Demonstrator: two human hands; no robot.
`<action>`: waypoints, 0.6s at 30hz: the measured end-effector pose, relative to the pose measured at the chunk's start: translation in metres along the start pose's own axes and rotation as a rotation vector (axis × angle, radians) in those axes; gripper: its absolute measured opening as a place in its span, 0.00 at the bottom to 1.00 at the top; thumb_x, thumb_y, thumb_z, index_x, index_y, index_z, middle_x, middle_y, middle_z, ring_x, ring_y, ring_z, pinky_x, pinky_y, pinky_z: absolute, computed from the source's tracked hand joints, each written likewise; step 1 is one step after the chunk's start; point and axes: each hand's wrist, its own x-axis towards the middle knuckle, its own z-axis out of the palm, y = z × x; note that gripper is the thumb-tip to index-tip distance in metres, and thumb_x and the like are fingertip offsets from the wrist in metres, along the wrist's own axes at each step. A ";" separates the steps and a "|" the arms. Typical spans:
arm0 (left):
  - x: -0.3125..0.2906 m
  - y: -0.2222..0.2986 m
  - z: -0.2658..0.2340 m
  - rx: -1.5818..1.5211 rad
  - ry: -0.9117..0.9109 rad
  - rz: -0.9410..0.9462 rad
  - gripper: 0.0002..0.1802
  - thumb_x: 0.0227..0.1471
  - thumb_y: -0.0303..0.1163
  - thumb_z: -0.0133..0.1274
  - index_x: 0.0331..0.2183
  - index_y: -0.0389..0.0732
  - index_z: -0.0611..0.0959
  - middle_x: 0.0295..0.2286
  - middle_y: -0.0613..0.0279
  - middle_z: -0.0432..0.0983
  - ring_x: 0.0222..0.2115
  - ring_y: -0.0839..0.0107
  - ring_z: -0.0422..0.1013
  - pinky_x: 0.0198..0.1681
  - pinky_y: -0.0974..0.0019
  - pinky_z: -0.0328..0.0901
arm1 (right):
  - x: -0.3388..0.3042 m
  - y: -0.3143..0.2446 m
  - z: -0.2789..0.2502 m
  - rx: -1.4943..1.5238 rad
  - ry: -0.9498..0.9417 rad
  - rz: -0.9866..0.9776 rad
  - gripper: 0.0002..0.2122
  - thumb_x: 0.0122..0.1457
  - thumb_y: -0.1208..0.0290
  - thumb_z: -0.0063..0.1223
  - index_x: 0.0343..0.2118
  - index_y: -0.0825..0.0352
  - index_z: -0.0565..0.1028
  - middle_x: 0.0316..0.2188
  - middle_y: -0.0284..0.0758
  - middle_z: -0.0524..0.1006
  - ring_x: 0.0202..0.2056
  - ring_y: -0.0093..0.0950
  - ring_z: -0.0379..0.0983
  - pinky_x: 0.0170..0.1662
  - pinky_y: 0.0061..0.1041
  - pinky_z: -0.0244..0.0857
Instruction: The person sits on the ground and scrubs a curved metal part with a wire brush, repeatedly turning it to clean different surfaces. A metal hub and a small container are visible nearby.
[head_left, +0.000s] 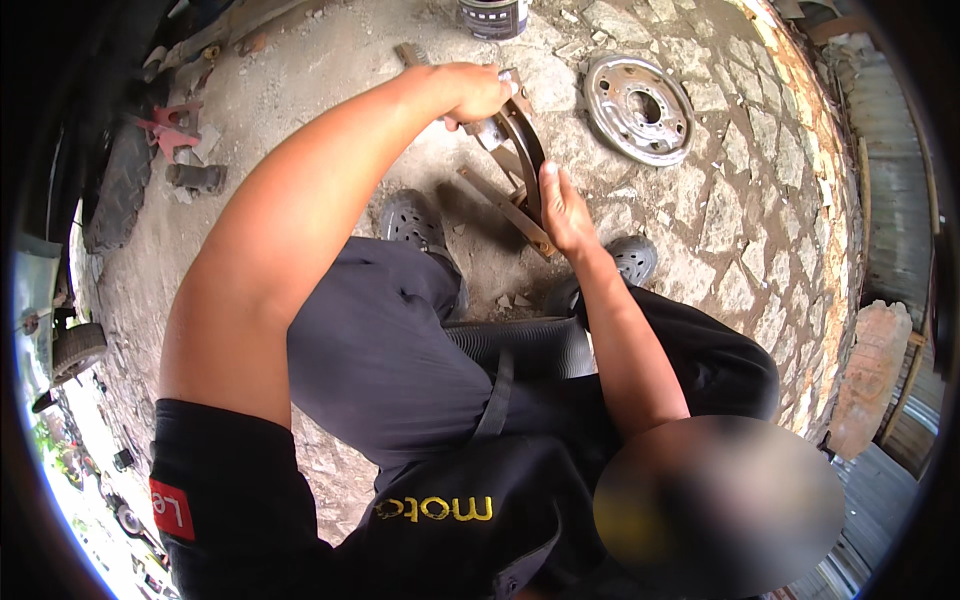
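Observation:
A curved, dark metal piece that looks like a brake shoe (531, 150) stands between my feet. My left hand (478, 93) reaches across to its far end, fingers closed around it; the back of the hand hides much of the grip. Against the outer curve on the right lies my right hand (568, 212), its fingers straight and the palm side toward the metal. Beside the near end, a flat rusty metal bar (500, 208) slants over the ground. A pale grey flat part (488, 134) shows just below my left hand; what it belongs to is unclear.
A round rusty metal disc (640, 108) with a centre hole lies on the stone ground at right. Beyond stands a dark can (492, 18). At left are a red jack stand (172, 128) and a dark cylindrical part (197, 178). Corrugated sheets (885, 140) line the right side.

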 end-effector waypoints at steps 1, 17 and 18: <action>0.006 -0.004 0.005 0.033 0.044 -0.008 0.33 0.69 0.48 0.26 0.50 0.27 0.74 0.36 0.46 0.81 0.24 0.61 0.80 0.39 0.56 0.75 | 0.004 0.016 0.004 -0.061 -0.045 0.074 0.43 0.65 0.33 0.23 0.63 0.74 0.62 0.58 0.59 0.68 0.64 0.50 0.61 0.66 0.39 0.53; 0.003 0.000 0.003 0.006 0.046 0.016 0.31 0.69 0.48 0.29 0.44 0.28 0.75 0.28 0.47 0.81 0.23 0.59 0.79 0.37 0.54 0.73 | 0.012 -0.005 -0.010 0.264 -0.061 -0.095 0.44 0.64 0.31 0.24 0.64 0.73 0.63 0.60 0.58 0.66 0.65 0.43 0.60 0.67 0.32 0.50; 0.002 0.000 0.004 -0.014 0.058 0.028 0.31 0.69 0.49 0.30 0.45 0.28 0.72 0.27 0.47 0.80 0.23 0.59 0.79 0.35 0.54 0.73 | 0.006 -0.007 -0.010 0.182 -0.045 -0.072 0.44 0.64 0.31 0.24 0.64 0.73 0.63 0.60 0.59 0.66 0.65 0.43 0.60 0.67 0.32 0.50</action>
